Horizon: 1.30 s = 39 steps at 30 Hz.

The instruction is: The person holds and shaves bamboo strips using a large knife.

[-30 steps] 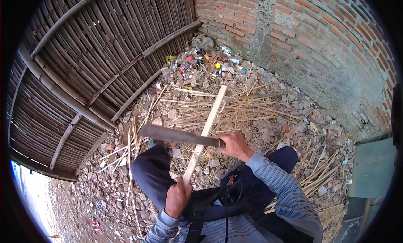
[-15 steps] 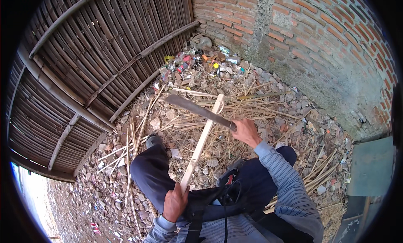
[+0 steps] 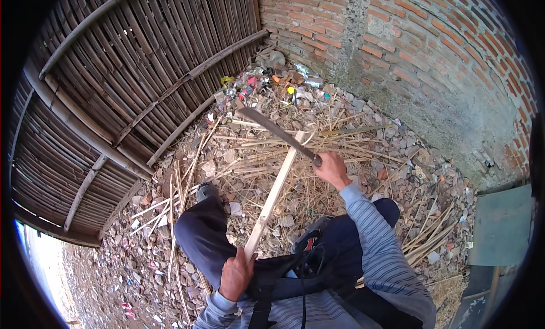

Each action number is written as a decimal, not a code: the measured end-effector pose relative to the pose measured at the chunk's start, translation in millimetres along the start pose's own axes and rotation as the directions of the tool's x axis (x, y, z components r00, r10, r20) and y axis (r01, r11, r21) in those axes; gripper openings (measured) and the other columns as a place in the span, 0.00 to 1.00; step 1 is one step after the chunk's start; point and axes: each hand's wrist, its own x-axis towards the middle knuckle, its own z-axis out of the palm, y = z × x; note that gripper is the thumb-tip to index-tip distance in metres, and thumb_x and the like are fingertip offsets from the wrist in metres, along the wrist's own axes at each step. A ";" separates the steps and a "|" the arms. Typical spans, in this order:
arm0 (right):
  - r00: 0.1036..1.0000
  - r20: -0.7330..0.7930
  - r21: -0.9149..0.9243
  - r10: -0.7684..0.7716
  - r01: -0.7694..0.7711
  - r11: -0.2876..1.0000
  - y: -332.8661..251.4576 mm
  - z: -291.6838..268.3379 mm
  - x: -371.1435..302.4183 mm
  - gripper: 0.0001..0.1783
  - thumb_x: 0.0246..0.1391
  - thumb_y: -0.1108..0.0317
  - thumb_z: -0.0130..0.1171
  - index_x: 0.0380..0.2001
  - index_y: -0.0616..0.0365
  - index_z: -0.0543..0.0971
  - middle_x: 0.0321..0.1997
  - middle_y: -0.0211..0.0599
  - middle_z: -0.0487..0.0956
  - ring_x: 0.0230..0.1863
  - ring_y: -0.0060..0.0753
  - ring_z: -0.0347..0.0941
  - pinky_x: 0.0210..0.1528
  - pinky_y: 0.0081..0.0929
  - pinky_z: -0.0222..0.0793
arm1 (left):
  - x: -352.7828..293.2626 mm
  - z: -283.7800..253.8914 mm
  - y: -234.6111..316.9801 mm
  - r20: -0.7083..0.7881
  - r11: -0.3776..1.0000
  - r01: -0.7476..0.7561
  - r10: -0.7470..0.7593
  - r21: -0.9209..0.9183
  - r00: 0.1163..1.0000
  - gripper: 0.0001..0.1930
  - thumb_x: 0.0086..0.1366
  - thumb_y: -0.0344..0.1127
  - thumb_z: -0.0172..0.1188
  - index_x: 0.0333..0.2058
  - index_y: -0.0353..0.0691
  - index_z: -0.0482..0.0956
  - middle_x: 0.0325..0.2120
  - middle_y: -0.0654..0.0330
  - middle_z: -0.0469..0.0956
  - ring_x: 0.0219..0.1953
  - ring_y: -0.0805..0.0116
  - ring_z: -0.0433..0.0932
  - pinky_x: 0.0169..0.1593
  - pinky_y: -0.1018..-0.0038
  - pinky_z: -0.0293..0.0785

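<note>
Brick wall (image 3: 437, 101), litter (image 3: 264, 83) and slats (image 3: 250, 170) beyond left grip (image 3: 237, 276) tight around pale strip (image 3: 271, 205), right grip (image 3: 333, 169) around machete (image 3: 277, 130)

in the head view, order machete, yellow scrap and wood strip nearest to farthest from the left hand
1. Wood strip: in the left hand.
2. Machete: ahead, in the right hand.
3. Yellow scrap: farther ahead, among litter.
</note>
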 end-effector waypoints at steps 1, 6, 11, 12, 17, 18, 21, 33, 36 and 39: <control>1.000 -0.009 -0.011 -0.005 0.005 1.000 -2.1 2.9 -3.8 0.05 0.51 0.63 0.69 0.30 0.50 0.85 0.17 0.31 0.78 0.16 0.35 0.77 0.24 0.37 0.77 | -1.3 1.4 -3.8 0.024 0.999 0.043 -0.042 -0.018 0.999 0.19 0.70 0.45 0.65 0.43 0.32 0.74 0.19 0.37 0.78 0.24 0.33 0.79 0.28 0.44 0.76; 0.987 0.154 0.075 -0.054 0.042 0.996 -26.7 0.7 -19.3 0.07 0.53 0.65 0.70 0.36 0.50 0.86 0.20 0.26 0.80 0.14 0.25 0.71 0.20 0.31 0.72 | 4.9 1.2 1.2 0.055 0.997 0.071 -0.070 -0.025 0.996 0.19 0.70 0.45 0.65 0.39 0.34 0.72 0.19 0.37 0.78 0.23 0.32 0.79 0.28 0.43 0.75; 0.921 0.087 0.047 -0.380 0.378 0.925 -59.6 -1.0 -33.8 0.09 0.50 0.66 0.69 0.36 0.50 0.87 0.16 0.27 0.79 0.13 0.29 0.72 0.20 0.33 0.71 | 15.7 0.9 7.0 0.022 0.999 0.047 -0.047 0.005 0.999 0.18 0.70 0.45 0.65 0.38 0.35 0.70 0.18 0.37 0.77 0.23 0.32 0.79 0.27 0.42 0.75; 0.915 0.067 0.048 -0.398 0.396 0.917 -59.5 -3.7 -34.0 0.09 0.49 0.66 0.69 0.35 0.50 0.87 0.15 0.28 0.78 0.14 0.31 0.74 0.21 0.34 0.71 | 14.6 -0.1 8.0 0.025 0.999 0.045 -0.045 0.004 0.999 0.18 0.70 0.45 0.65 0.38 0.35 0.70 0.18 0.37 0.77 0.23 0.32 0.79 0.27 0.42 0.75; 0.997 -0.027 0.066 0.075 -0.073 0.995 30.5 -1.8 16.5 0.07 0.51 0.64 0.67 0.29 0.55 0.86 0.20 0.38 0.82 0.21 0.35 0.80 0.27 0.40 0.74 | -6.2 -14.3 11.8 0.116 0.995 0.096 -0.094 -0.006 0.989 0.18 0.70 0.42 0.65 0.43 0.32 0.73 0.19 0.37 0.78 0.24 0.33 0.79 0.30 0.44 0.76; 0.997 -0.025 0.068 0.066 -0.064 0.996 43.5 4.4 19.4 0.07 0.51 0.64 0.67 0.29 0.55 0.86 0.20 0.38 0.82 0.21 0.35 0.80 0.27 0.40 0.74 | -14.0 -11.9 8.3 0.110 0.995 0.102 -0.101 -0.005 0.989 0.18 0.70 0.42 0.65 0.43 0.32 0.73 0.19 0.37 0.78 0.24 0.33 0.79 0.30 0.44 0.76; 0.960 -0.061 0.130 0.275 -0.265 0.955 64.7 13.4 25.4 0.11 0.54 0.62 0.68 0.28 0.60 0.84 0.22 0.42 0.82 0.25 0.40 0.79 0.32 0.43 0.73 | -12.8 -2.9 -3.3 0.072 0.997 0.019 -0.014 -0.070 0.997 0.17 0.70 0.42 0.65 0.43 0.32 0.74 0.19 0.36 0.77 0.25 0.33 0.79 0.31 0.44 0.76; 0.887 0.231 0.735 0.400 -0.428 0.525 14.4 3.8 -51.2 0.35 0.71 0.37 0.51 0.22 0.57 0.73 0.15 0.26 0.64 0.16 0.20 0.62 0.20 0.31 0.58 | 24.3 -0.1 -42.6 -0.175 0.793 -0.608 0.606 0.052 0.776 0.25 0.69 0.26 0.60 0.64 0.32 0.73 0.47 0.41 0.75 0.36 0.46 0.76 0.38 0.58 0.73; 0.996 -0.051 0.527 0.067 -0.030 0.850 -1.0 -10.2 -58.3 0.36 0.69 0.33 0.51 0.24 0.57 0.76 0.15 0.26 0.69 0.13 0.28 0.64 0.19 0.33 0.61 | 35.2 -1.0 -31.6 -0.122 0.780 -0.623 0.613 -0.062 0.780 0.26 0.67 0.23 0.61 0.64 0.30 0.72 0.48 0.43 0.75 0.38 0.47 0.77 0.39 0.60 0.75; 0.979 -0.078 0.344 -0.188 0.204 0.917 -37.0 -26.3 -62.1 0.35 0.65 0.31 0.55 0.28 0.57 0.80 0.16 0.30 0.75 0.14 0.35 0.72 0.19 0.36 0.65 | 39.4 6.0 -24.1 -0.216 0.730 -0.682 0.660 -0.043 0.720 0.28 0.65 0.20 0.62 0.64 0.29 0.72 0.48 0.43 0.75 0.38 0.48 0.77 0.39 0.60 0.75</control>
